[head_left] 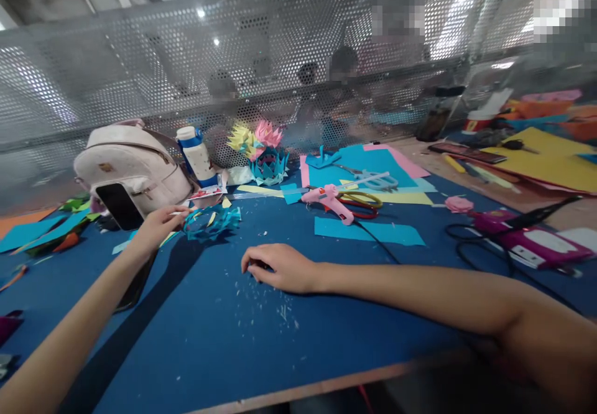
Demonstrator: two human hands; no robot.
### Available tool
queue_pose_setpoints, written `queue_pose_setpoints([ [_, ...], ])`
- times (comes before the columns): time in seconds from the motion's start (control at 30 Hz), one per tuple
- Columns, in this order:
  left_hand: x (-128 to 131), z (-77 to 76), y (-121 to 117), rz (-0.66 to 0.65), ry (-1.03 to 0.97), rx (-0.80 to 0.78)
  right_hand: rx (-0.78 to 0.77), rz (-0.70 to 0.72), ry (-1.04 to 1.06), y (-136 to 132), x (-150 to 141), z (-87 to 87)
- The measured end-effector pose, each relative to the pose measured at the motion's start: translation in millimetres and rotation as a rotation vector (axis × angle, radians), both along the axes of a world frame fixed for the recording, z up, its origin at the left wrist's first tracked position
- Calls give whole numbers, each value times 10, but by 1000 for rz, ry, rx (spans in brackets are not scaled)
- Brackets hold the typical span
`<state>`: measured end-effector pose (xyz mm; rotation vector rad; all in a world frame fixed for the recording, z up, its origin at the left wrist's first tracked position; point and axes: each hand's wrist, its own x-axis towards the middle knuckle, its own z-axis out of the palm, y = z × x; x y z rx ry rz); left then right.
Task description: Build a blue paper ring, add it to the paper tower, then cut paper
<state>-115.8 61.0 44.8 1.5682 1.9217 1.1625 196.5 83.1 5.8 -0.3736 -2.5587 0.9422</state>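
My left hand (162,226) reaches to the far left of the blue table. Its fingertips are closed at the left edge of a ring of fringed blue paper (219,224), which lies low over the tabletop. My right hand (282,268) rests on the table near the middle, fingers curled in, with nothing visible in them. Small pale scraps are scattered around it. Beyond it lies a pink hot glue gun (329,201) with a clear glue stick, beside yellow-handled scissors (361,199). A blue paper strip (368,231) is close by.
Behind stand a white backpack (133,159) with a phone (120,206) leaning on it, a bottle (196,156) and folded paper flowers (267,162). Blue and pink sheets (405,165) lie at the back. A purple device (527,240) with black cables sits right. A perforated metal screen (186,66) bounds the table.
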Motion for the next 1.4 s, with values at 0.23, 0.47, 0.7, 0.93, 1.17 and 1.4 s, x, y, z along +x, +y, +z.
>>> queue_pose_setpoints([
  [0.23, 204, 385, 403, -170, 407, 5, 44, 25, -4, 10, 4, -33],
  [0.47, 616, 181, 1090, -393, 686, -326, 117, 50, -7, 9, 14, -41],
  [0.7, 659, 99, 1205, -356, 731, -332, 125, 87, 8, 22, 16, -72],
  [0.93, 839, 234, 910, -385, 471, -73, -429, -94, 347, 60, 2, -56],
  [1.17, 1233, 113, 343, -511, 57, 45, -614, -319, 555, 329, -70, -188],
  [1.4, 1277, -43, 176, -500, -132, 118, -651, -289, 528, 326, -86, -165],
])
